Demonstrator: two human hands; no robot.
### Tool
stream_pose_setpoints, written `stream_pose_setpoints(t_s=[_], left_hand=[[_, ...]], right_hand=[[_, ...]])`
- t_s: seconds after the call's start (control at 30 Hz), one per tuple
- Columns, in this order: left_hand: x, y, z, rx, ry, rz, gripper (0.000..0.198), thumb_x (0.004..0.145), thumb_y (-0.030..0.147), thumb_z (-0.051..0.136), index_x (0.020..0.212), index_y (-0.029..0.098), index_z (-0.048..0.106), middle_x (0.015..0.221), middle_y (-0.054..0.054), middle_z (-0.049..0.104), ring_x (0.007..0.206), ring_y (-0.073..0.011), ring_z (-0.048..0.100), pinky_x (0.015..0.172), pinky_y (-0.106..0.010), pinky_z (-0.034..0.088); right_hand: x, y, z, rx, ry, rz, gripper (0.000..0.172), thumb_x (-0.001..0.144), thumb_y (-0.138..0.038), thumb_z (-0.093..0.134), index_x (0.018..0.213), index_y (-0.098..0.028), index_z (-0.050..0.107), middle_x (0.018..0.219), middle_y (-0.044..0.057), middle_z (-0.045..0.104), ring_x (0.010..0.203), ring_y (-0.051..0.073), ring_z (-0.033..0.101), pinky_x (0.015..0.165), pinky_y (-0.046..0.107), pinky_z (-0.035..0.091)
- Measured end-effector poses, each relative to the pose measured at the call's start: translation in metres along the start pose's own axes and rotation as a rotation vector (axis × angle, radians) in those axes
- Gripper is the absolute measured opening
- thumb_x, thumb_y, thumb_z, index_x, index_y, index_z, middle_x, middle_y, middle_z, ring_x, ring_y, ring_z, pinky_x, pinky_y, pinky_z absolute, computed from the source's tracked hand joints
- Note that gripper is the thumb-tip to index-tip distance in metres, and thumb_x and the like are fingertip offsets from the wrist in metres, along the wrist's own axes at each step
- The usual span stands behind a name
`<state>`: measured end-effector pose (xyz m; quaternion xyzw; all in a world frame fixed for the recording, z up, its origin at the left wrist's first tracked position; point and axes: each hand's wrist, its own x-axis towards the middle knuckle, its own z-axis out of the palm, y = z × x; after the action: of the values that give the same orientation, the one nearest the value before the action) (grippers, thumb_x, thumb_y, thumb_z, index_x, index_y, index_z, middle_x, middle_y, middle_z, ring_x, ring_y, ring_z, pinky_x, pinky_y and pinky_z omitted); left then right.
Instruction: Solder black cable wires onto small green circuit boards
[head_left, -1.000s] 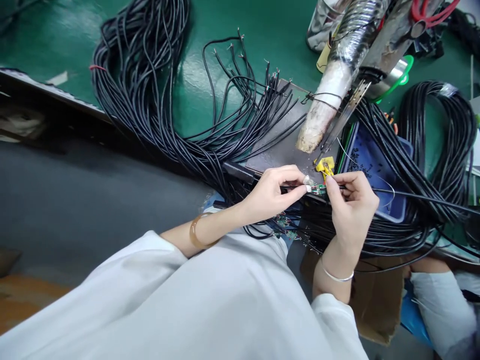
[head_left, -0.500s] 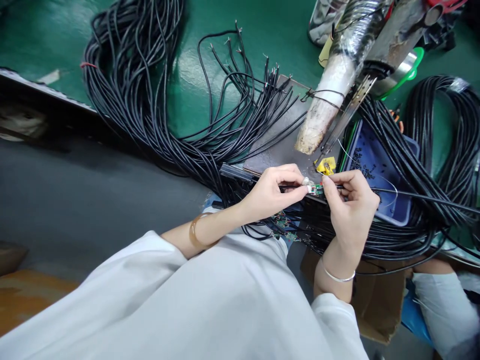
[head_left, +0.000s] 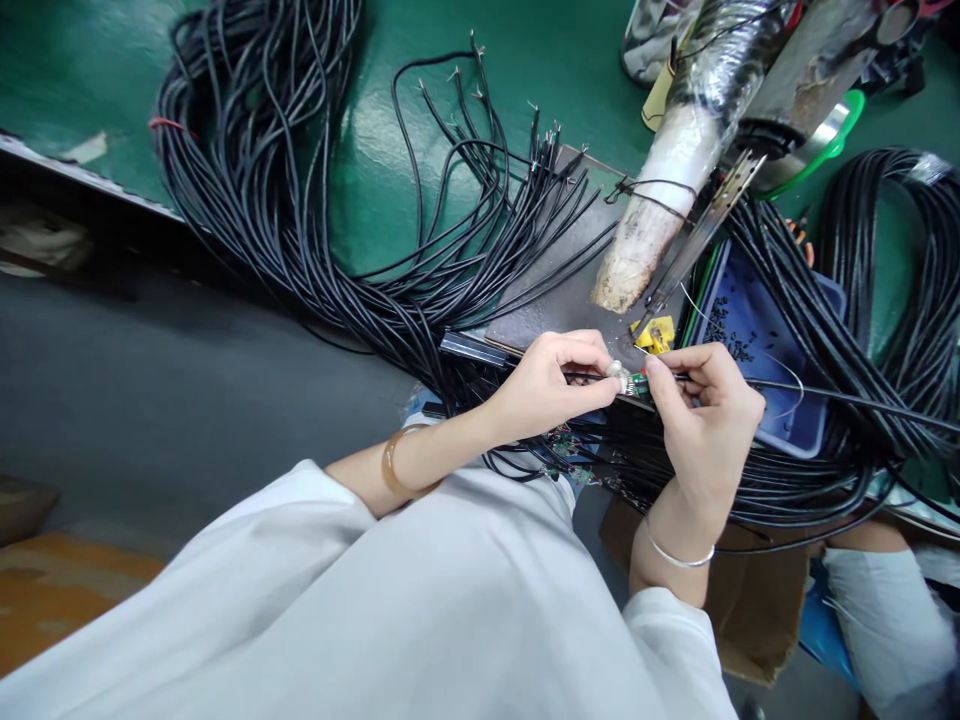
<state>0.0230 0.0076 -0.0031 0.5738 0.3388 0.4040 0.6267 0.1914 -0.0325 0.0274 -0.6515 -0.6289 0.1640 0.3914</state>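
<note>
Between my two hands lies a small green circuit board with fine wires at its left end. My left hand pinches a black cable end beside a whitish connector at the board. My right hand is closed at the board's right side, with thumb and forefinger on a thin solder wire; a black cable runs out to the right. Just above, a soldering iron points down, its tip near a yellow piece on the dark board.
Large bundles of black cable cover the green table. A wrapped white tube hangs over the work spot. At right are a blue tray with small black parts and another cable coil. A person's leg shows at lower right.
Both hands keep their hold and have barely moved. The tube, iron and tray appear shifted slightly to the right in the view.
</note>
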Motion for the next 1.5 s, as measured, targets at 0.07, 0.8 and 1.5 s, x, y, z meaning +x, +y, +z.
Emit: stream_pose_setpoints(t_s=[0.07, 0.8, 1.5], left_hand=[[0.001, 0.001, 0.0, -0.016, -0.01, -0.022, 0.012, 0.078, 0.018, 0.07, 0.069, 0.011, 0.07, 0.073, -0.001, 0.056, 0.065, -0.0093, 0.051, 0.061, -0.024, 0.039], [0.004, 0.005, 0.003, 0.006, 0.152, -0.041, 0.013, 0.07, 0.016, 0.061, 0.059, 0.013, 0.056, 0.061, 0.004, 0.041, 0.058, -0.0064, 0.033, 0.055, -0.024, 0.024], [0.018, 0.005, 0.004, -0.045, 0.225, -0.076, 0.011, 0.07, 0.021, 0.063, 0.062, 0.013, 0.062, 0.061, 0.001, 0.056, 0.061, -0.0086, 0.047, 0.06, -0.022, 0.039]], right_hand=[[0.0, 0.0, 0.0, 0.006, -0.004, -0.003, 0.013, 0.09, -0.027, 0.07, 0.08, -0.02, 0.065, 0.069, -0.005, 0.06, 0.055, 0.005, 0.047, 0.05, 0.019, 0.037], [-0.017, -0.001, 0.007, -0.048, 0.468, -0.374, 0.021, 0.088, -0.012, 0.069, 0.106, -0.023, 0.072, 0.081, -0.002, 0.072, 0.06, 0.012, 0.068, 0.054, 0.024, 0.054], [-0.012, 0.007, 0.015, -0.055, 0.154, -0.397, 0.021, 0.079, -0.003, 0.071, 0.09, -0.017, 0.06, 0.123, 0.011, 0.073, 0.11, 0.023, 0.073, 0.085, 0.035, 0.068]])
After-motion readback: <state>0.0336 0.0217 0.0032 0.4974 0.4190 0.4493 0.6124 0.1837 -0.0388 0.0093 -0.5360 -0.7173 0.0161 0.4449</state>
